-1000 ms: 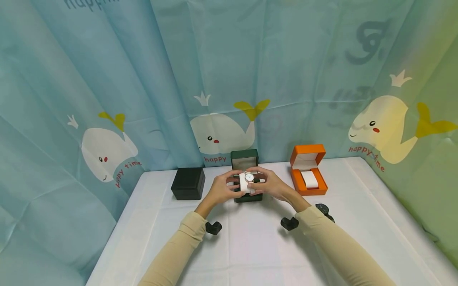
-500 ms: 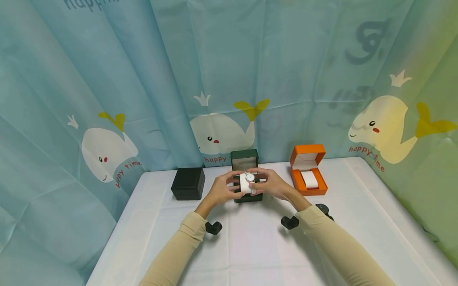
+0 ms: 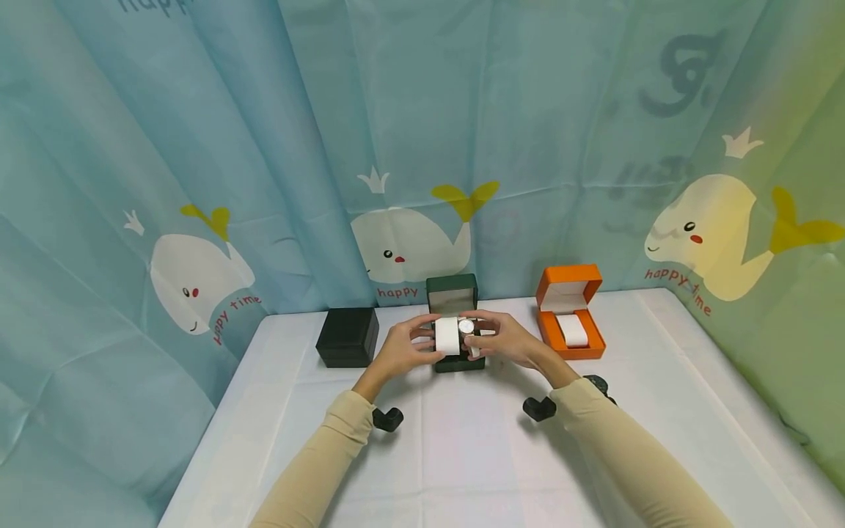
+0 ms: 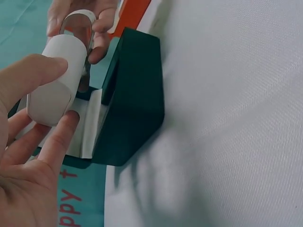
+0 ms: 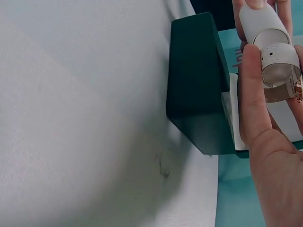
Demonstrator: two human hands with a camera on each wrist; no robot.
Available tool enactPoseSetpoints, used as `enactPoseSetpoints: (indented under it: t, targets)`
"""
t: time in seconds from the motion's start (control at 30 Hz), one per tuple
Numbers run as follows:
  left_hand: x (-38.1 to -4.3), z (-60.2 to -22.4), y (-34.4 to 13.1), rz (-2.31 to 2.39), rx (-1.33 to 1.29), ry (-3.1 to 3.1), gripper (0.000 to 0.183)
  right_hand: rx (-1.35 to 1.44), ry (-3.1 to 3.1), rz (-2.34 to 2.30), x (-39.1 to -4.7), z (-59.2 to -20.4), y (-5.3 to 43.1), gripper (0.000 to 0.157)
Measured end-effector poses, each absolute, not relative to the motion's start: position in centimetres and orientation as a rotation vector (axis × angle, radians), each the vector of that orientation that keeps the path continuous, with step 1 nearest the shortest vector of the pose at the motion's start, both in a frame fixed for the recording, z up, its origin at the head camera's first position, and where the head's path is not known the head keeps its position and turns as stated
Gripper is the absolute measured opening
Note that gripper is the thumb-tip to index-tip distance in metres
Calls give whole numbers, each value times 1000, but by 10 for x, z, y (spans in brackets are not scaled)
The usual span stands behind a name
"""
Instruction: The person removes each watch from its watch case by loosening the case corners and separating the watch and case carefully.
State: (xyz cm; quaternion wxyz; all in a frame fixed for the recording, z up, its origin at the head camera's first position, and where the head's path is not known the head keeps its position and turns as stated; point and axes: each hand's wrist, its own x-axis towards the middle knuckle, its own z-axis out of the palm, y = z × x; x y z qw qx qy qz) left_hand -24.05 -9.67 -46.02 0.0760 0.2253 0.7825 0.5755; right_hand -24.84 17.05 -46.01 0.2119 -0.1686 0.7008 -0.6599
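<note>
In the head view my left hand point(image 3: 399, 350) pinches a white watch cushion point(image 3: 447, 336) between thumb and fingers. My right hand point(image 3: 510, 342) grips a wristwatch point(image 3: 466, 328) with a round white dial and a pale strap, at the cushion's right end. The right wrist view shows the strap point(image 5: 280, 53) as a closed loop against the cushion's end point(image 5: 262, 21); whether they still overlap is unclear. Both are held above an open dark green watch box point(image 3: 452, 284), whose lid stands up behind. Part of the box's inside is hidden by the hands.
On the left stands a closed black box point(image 3: 347, 337). An open orange watch box point(image 3: 571, 314) with a white cushion point(image 3: 571, 331) inside stands on the right. Black objects point(image 3: 540, 408) show near both wrists. A printed curtain point(image 3: 422, 132) hangs behind the white table point(image 3: 455, 455).
The watch has slid right along the cushion to its end, drawn by the right hand. My left hand and the cushion have shifted slightly left.
</note>
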Motion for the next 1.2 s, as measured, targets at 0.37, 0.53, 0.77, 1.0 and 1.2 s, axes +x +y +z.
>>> enactPoseSetpoints:
  t: [0.37, 0.53, 0.77, 1.0, 1.2]
  targets:
    - [-242, -464, -99, 1746, 674, 2385, 73, -482, 1959, -1856, -248, -460, 174, 60]
    - [-242, -465, -99, 1754, 675, 2388, 72, -486, 1956, -1858, -249, -461, 175, 64]
    - [-242, -467, -101, 1759, 687, 2403, 72, -495, 1964, -1870, -248, -463, 176, 68]
    - [-242, -466, -102, 1756, 668, 2418, 72, -492, 1980, -1876, -248, -464, 176, 53]
    - [-242, -465, -102, 1736, 659, 2434, 72, -495, 1981, -1892, -248, -464, 176, 40]
